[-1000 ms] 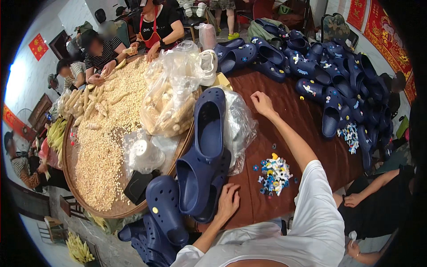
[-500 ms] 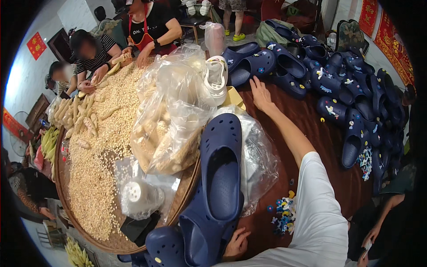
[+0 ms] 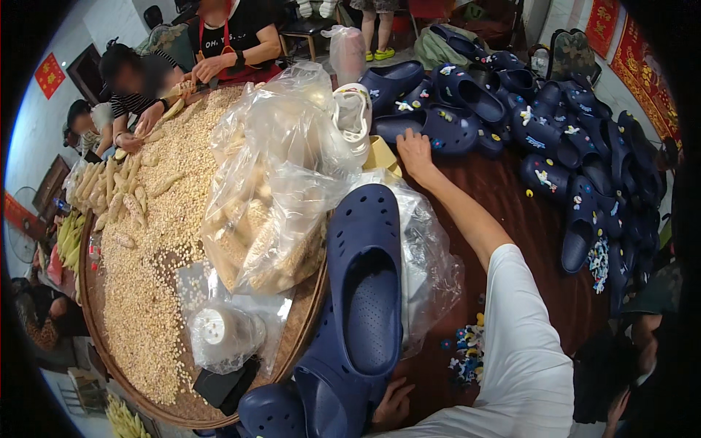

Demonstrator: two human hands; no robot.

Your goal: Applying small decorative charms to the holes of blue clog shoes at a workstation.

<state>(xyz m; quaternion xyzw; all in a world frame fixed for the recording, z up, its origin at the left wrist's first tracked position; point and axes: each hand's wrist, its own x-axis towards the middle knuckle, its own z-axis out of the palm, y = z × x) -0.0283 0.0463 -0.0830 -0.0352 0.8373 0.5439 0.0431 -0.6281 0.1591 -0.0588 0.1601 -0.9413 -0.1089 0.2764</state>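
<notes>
At the far side of the brown cloth, my right hand [image 3: 415,152] has its fingers hooked over the near rim of a navy clog [image 3: 454,131] lying sideways, toe to the right. My left hand [image 3: 394,404] rests low by the cloth, fingers loosely bent and apart, with no object visible in them; the stacked clogs hide part of it. Beside it, a large navy clog [image 3: 363,226] lies over other navy clogs [image 3: 272,412]. Small colourful charms [image 3: 468,354] lie in a heap next to my white sleeve [image 3: 522,328].
A big heap of navy clogs [image 3: 584,146] fills the right side. To the left, a round tray [image 3: 86,306] holds corn kernels [image 3: 139,328], a bag of cobs [image 3: 263,212] and wrapped white cups [image 3: 223,332]. White clogs [image 3: 352,117] stand behind. Other people [image 3: 234,44] handle corn.
My right hand has moved slightly left and closed over a clog's rim; that clog now lies nearer, turned with its toe to the right. My left hand stays beside the stacked clogs.
</notes>
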